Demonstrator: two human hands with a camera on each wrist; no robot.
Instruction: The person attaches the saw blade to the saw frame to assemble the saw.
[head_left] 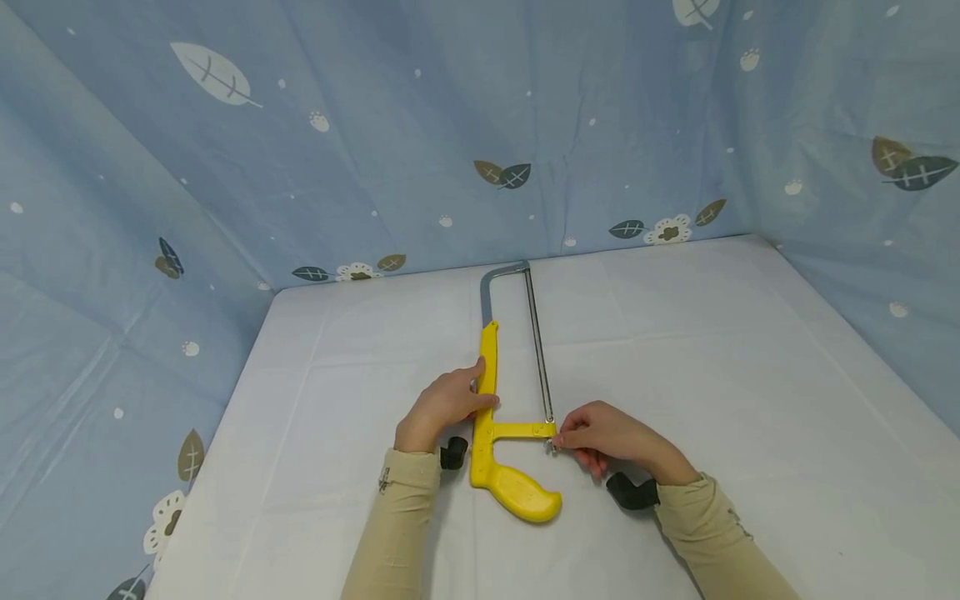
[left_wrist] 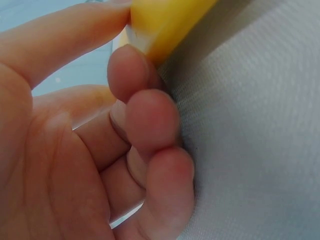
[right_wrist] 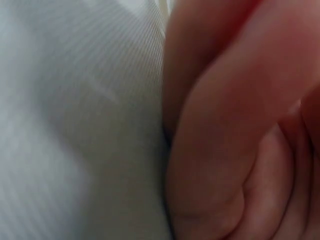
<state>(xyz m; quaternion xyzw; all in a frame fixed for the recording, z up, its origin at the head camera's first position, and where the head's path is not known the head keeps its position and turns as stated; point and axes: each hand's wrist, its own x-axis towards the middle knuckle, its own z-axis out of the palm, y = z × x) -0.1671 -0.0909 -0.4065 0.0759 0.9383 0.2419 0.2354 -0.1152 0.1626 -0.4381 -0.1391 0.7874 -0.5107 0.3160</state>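
Note:
A hacksaw (head_left: 516, 495) with a yellow handle and a grey front bow lies on the white-covered table, its handle end toward me. My left hand (head_left: 442, 402) grips the yellow back of its frame between thumb and fingers. In the left wrist view, the curled fingertips (left_wrist: 152, 120) rest against the cloth beside the yellow frame. At the near end of the blade (head_left: 538, 346), my right hand (head_left: 611, 433) pinches at the small metal wing nut (head_left: 551, 447) by the yellow crossbar. Its curled fingers fill the right wrist view, which hides the nut.
White cloth (head_left: 712, 333) covers the table. Blue curtains (head_left: 420, 150) with leaf prints rise behind its far edge and along both sides. A black wrist device (head_left: 632, 492) sits by the right wrist and another (head_left: 453, 453) by the left.

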